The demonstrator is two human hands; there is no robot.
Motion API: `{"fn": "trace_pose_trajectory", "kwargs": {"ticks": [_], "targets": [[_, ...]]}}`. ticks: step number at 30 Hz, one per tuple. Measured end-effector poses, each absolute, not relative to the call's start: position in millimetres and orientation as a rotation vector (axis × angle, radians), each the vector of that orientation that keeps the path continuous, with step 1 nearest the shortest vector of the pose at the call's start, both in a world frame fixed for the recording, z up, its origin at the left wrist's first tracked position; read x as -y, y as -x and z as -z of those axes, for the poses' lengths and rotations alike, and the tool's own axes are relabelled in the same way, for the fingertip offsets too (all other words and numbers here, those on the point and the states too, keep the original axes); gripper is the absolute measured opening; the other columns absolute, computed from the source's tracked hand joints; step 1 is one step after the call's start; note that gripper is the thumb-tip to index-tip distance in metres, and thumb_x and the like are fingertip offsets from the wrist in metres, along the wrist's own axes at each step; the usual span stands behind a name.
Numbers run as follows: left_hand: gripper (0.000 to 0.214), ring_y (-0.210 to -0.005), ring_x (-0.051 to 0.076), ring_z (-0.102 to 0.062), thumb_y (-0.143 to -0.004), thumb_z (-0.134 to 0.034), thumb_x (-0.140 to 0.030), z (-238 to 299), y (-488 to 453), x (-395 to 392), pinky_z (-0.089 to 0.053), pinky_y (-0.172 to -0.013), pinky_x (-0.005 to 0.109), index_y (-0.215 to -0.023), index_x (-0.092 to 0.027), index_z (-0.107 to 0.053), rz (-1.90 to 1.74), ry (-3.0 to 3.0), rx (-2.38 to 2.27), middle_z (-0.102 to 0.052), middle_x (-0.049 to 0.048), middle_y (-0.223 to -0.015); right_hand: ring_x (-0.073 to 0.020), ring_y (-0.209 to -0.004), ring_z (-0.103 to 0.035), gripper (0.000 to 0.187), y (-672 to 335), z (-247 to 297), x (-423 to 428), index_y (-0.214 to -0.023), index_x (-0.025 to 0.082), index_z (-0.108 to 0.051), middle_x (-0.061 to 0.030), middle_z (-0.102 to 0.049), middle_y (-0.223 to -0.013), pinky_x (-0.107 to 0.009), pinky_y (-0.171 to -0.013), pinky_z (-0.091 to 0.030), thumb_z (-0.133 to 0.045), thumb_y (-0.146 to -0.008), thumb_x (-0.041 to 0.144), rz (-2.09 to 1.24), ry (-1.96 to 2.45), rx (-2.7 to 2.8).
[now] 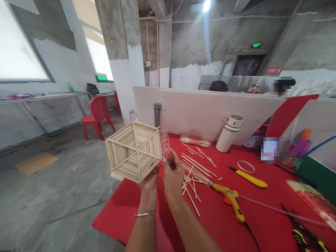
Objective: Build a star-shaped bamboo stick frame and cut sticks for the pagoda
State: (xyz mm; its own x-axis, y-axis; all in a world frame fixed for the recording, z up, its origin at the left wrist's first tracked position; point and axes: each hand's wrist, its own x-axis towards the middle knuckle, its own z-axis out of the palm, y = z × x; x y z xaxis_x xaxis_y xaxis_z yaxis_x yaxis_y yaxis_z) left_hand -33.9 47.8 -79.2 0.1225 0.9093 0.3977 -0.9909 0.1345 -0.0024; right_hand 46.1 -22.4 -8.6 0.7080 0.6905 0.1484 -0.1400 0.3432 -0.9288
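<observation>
A hexagonal frame (126,154) built of pale wooden sticks, with spokes crossing at its centre, is held up tilted over the table's left edge. My left hand (150,181) grips it from behind and below, with most fingers hidden by the sticks. Just to the right, my right hand (174,171) is closed on a clear plastic ruler (165,141) beside the hexagon's right side; the thumb lies close to the sticks. On the red table, loose sticks (195,162) and a small star-shaped stick piece (187,179) lie beyond my right hand. A yellow hot glue gun (228,196) rests nearby.
On the red tabletop (210,227) are a yellow utility knife (250,177), a clear ring (246,166), black-and-yellow pliers (301,231), packs of sticks (195,140) and a white flask (229,133). White panels (189,108) border the back. A red chair (97,113) stands left; people sit beyond.
</observation>
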Motion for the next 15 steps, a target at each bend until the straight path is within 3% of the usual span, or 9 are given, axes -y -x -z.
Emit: {"fn": "trace_pose_trajectory", "kwargs": {"ticks": [15], "targets": [[0.031,-0.107,0.010,-0.072,-0.102,-0.046,-0.031,72.1,34.4,-45.5,-0.055,-0.096,0.018,-0.103,-0.031,-0.077,-1.474,-0.417,0.159,-0.080,-0.0058,-0.108,-0.0142,-0.074,-0.058,0.059,-44.2,7.1,22.1,-0.123,0.015,-0.071,-0.0039,-0.069,-0.090,-0.029,-0.074,-0.052,-0.073,-0.073,0.045,-0.602,1.088,0.565]]}}
